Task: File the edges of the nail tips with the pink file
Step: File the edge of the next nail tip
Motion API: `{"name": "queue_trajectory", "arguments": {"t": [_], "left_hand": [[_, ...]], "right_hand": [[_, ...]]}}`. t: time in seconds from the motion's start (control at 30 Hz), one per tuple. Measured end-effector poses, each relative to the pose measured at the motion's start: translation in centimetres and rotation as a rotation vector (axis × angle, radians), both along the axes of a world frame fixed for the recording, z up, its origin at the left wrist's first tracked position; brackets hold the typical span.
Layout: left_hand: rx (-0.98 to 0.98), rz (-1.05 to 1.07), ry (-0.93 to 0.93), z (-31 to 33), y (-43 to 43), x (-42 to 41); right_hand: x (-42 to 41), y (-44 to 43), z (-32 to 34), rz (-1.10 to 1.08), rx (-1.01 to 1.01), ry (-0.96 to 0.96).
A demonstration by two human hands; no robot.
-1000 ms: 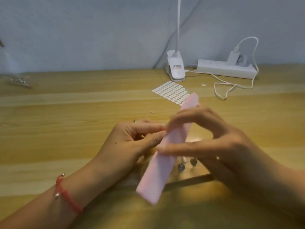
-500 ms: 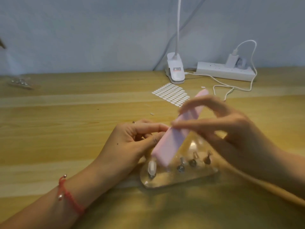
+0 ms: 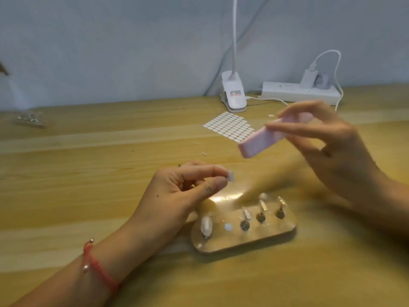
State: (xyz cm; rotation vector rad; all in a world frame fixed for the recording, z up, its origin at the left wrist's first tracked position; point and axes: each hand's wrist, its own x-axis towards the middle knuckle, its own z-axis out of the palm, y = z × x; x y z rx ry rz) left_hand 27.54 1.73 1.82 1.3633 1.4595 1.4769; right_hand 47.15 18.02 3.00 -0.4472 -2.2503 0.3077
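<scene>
Head view: left hand [image 3: 186, 189] pinches a nail tip [image 3: 230, 176] between thumb and forefinger; right hand [image 3: 332, 147] grips the pink file [image 3: 259, 141] aloft, well apart from it — a hard stroke could flick the tip out of so slight a pinch.

left grip [image 3: 183, 189] pinching, right grip [image 3: 332, 151] pinching higher

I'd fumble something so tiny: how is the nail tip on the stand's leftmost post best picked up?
Probably pinch the nail tip by its long side edges, coming from above. It sits raised on its post at the left end of the stand, apart from the other posts, so both sides look free.
</scene>
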Motion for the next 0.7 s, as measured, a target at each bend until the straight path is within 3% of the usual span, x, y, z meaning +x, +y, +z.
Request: {"name": "queue_trajectory", "arguments": {"t": [0.1,0.2,0.57,0.7], "left_hand": [[-0.019,0.064,-0.034,0.1,-0.1,0.0],[-0.024,0.099,-0.070,0.4,-0.3,0.1],[-0.056,0.135,0.067,1.2,-1.0,0.2],[-0.040,0.199,-0.011,1.0,-1.6,0.3]], "right_hand": [[0.6,1.0,-1.4,-0.070,-0.045,0.052],[0.1,0.8,-2.2,-0.016,0.038,0.030],[0.3,1.0,-2.1,0.039,0.050,0.042],[0.3,0.8,-2.3,0.044,0.103,0.009]]}}
